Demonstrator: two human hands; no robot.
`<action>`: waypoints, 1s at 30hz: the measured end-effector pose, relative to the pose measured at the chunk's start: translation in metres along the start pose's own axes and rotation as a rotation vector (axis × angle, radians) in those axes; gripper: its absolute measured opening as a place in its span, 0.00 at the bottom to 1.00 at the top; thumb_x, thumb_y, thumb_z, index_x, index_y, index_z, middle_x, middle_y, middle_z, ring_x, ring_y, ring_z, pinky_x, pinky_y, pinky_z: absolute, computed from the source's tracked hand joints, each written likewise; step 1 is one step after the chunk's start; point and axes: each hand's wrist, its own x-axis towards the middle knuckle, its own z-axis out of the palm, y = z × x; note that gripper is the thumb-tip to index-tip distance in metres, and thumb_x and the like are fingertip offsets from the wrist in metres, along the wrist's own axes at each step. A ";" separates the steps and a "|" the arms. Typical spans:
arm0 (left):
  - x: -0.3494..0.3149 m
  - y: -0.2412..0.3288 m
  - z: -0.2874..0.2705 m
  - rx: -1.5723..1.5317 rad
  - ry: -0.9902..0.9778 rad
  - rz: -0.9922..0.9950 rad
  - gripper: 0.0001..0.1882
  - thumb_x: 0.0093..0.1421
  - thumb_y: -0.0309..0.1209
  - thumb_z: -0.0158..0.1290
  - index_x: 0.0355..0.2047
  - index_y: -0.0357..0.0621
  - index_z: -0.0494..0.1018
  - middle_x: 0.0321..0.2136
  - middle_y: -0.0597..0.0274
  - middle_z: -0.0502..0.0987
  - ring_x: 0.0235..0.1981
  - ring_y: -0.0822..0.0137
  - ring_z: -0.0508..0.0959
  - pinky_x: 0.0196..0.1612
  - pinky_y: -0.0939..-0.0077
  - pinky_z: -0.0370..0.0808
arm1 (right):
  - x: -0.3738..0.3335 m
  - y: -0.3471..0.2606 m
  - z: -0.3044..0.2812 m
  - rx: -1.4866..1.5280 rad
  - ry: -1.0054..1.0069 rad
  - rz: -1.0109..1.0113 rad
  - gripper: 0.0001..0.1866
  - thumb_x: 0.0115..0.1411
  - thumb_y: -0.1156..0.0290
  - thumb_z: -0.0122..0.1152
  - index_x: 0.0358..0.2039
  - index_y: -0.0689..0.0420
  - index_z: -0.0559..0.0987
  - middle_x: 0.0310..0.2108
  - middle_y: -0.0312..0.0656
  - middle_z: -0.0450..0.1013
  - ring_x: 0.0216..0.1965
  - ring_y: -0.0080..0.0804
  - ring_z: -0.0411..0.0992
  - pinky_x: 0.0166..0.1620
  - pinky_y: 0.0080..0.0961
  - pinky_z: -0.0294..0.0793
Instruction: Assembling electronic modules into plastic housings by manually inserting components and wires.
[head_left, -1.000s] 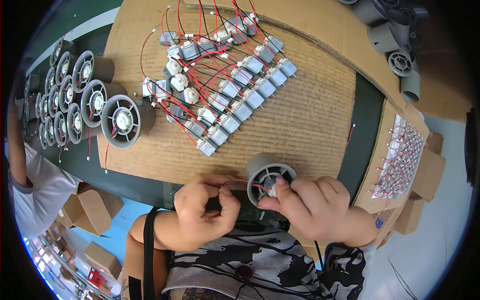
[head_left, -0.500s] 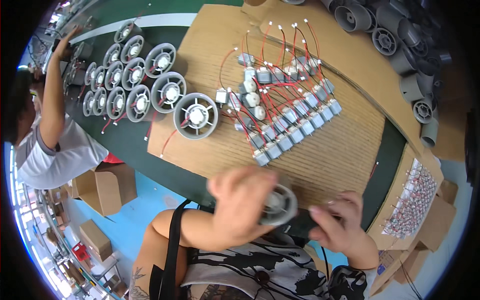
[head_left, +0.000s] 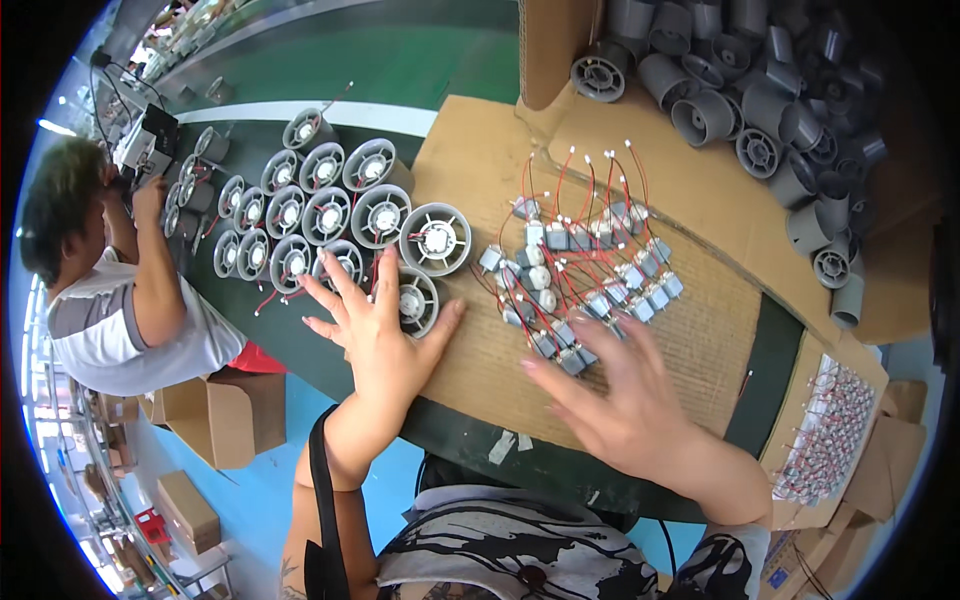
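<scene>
My left hand (head_left: 378, 345) has its fingers spread beside a grey ring-shaped housing (head_left: 428, 318) with spokes and a white hub. Part of this housing is behind the hand, and I cannot tell if they touch. Rows of similar grey housings (head_left: 326, 216) stand to the left and beyond, some with red wires trailing. My right hand (head_left: 625, 405) is open over the near edge of a group of small silvery motors (head_left: 630, 277). Its stretched fingers hide some of them. Red and black leads with white plugs run from the motors.
Cardboard sheet (head_left: 680, 375) covers part of the dark green table (head_left: 470, 432). A pile of grey housings (head_left: 765, 110) fills the far right, by a cardboard flap. Another box (head_left: 825, 430) at right holds many wired parts. A co-worker (head_left: 130, 290) sits at left.
The grey housing has gone from in front of my body to the end of the rows, and my left hand has let go. My right hand has moved forward to the motors.
</scene>
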 end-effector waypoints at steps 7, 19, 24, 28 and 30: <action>0.034 -0.007 0.017 -0.046 0.123 -0.102 0.35 0.37 0.50 0.57 0.45 0.48 0.63 0.51 0.35 0.48 0.53 0.33 0.40 0.43 0.28 0.41 | 0.042 0.007 0.012 -0.063 -0.031 0.027 0.29 0.42 0.67 0.59 0.48 0.49 0.65 0.47 0.55 0.56 0.48 0.44 0.57 0.51 0.51 0.49; 0.002 0.015 -0.012 -0.120 0.315 0.095 0.41 0.42 0.36 0.54 0.54 0.40 0.46 0.52 0.28 0.34 0.53 0.30 0.31 0.46 0.34 0.32 | 0.045 0.130 -0.018 -0.373 0.312 0.592 0.26 0.48 0.67 0.53 0.50 0.46 0.61 0.47 0.56 0.55 0.44 0.52 0.61 0.45 0.37 0.63; -0.020 0.040 -0.034 -0.270 0.214 0.325 0.40 0.41 0.31 0.54 0.52 0.35 0.44 0.50 0.24 0.37 0.53 0.31 0.33 0.46 0.35 0.31 | 0.060 0.188 -0.031 -0.322 0.196 0.924 0.25 0.48 0.67 0.52 0.49 0.46 0.62 0.49 0.51 0.55 0.38 0.53 0.66 0.39 0.37 0.68; -0.028 0.052 -0.037 -0.456 0.187 0.490 0.36 0.44 0.24 0.48 0.52 0.35 0.43 0.53 0.35 0.42 0.56 0.43 0.39 0.52 0.48 0.31 | 0.040 0.203 -0.034 -0.310 0.263 0.864 0.22 0.47 0.73 0.49 0.46 0.46 0.66 0.46 0.50 0.59 0.39 0.49 0.66 0.41 0.35 0.67; -0.035 0.054 -0.034 -0.734 0.022 0.565 0.35 0.45 0.21 0.46 0.53 0.36 0.43 0.52 0.37 0.45 0.55 0.47 0.45 0.54 0.55 0.37 | 0.024 0.194 -0.044 -0.128 0.485 0.686 0.20 0.45 0.78 0.45 0.42 0.49 0.71 0.42 0.50 0.65 0.39 0.48 0.66 0.42 0.31 0.66</action>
